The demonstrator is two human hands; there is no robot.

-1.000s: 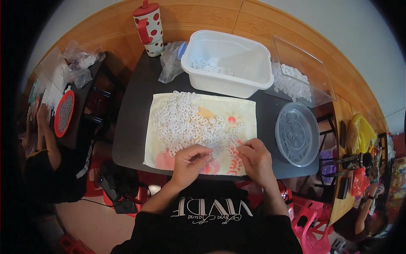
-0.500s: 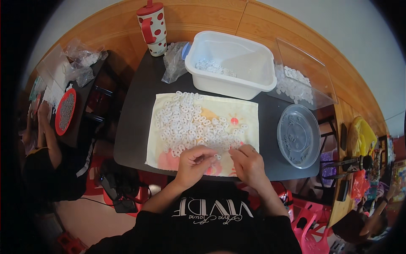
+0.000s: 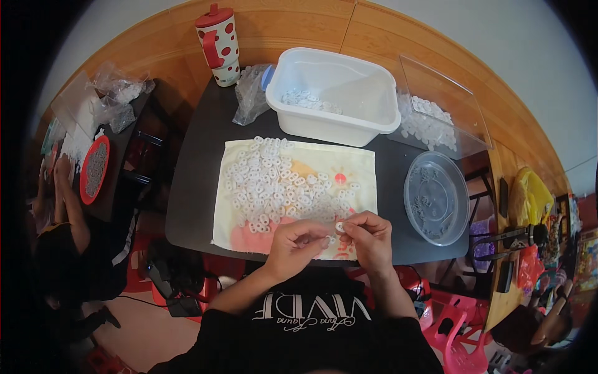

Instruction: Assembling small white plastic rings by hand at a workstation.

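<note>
Near the front edge of a cream cloth (image 3: 222,218), both of my hands are close together. My right hand (image 3: 371,242) pinches a small white two-holed plastic piece (image 3: 339,227) between thumb and fingers. My left hand (image 3: 295,248) is closed at the fingertips on another small white piece (image 3: 327,239), mostly covered by the fingers. Just beyond them, a pile of loose white two-holed pieces (image 3: 265,181) covers much of the cloth, whose pink and yellow print shows between them.
Behind the cloth stands a white tub (image 3: 336,124) with more pieces inside. To the right are a clear round tray (image 3: 436,199) of small parts and a clear box (image 3: 430,128) of white pieces. A spotted tumbler (image 3: 218,47) stands at the back left. Another person's hands (image 3: 61,171) work at the left table.
My right hand has turned, and the white piece at its fingertips now shows. My left hand has shifted slightly right. The whole view has moved a little.
</note>
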